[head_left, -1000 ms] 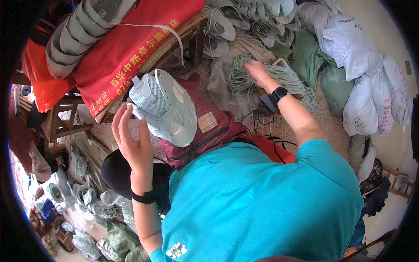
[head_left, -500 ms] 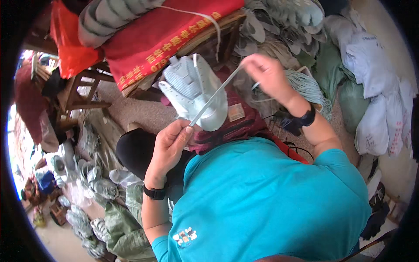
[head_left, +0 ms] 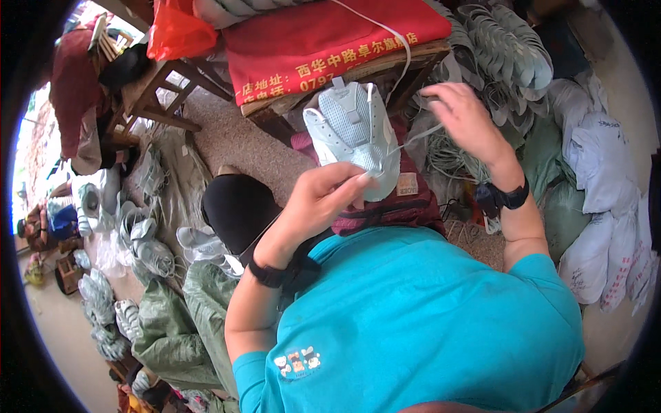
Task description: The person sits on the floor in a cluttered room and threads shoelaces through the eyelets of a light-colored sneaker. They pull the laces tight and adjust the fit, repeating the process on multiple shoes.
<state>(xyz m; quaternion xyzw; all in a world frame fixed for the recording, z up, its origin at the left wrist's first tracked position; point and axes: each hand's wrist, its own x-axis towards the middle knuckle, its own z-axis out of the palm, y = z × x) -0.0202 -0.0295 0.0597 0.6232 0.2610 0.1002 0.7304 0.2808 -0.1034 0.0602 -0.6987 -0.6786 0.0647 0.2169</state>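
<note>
A pale grey-green sneaker upper [head_left: 341, 117] with a mesh tongue rests on a maroon cloth [head_left: 416, 199] over my lap, its toe toward me. My left hand [head_left: 320, 203] is closed at the toe, thumb and forefinger pressed together there. To the right of the upper, my right hand [head_left: 471, 124] is raised, its fingers stretched out and apart. A thin pale shoelace [head_left: 420, 135] runs from the upper's right side up to my right hand, where its far part is hidden. Short loops of lace show at the top eyelets.
Ahead stands a wooden bench [head_left: 275, 120] under a red printed cloth [head_left: 323, 48], with a red plastic bag [head_left: 180, 31] nearby. A bundle of pale laces [head_left: 451, 155] lies to the right. White sacks [head_left: 606, 165] line the right side; shoes [head_left: 155, 255] and green sacks [head_left: 172, 330] cover the left floor.
My left hand has come in against the shoe's toe. The lace, stretched taut between both hands before, hangs slacker now. My right hand's fingers have spread. The view has shifted.
</note>
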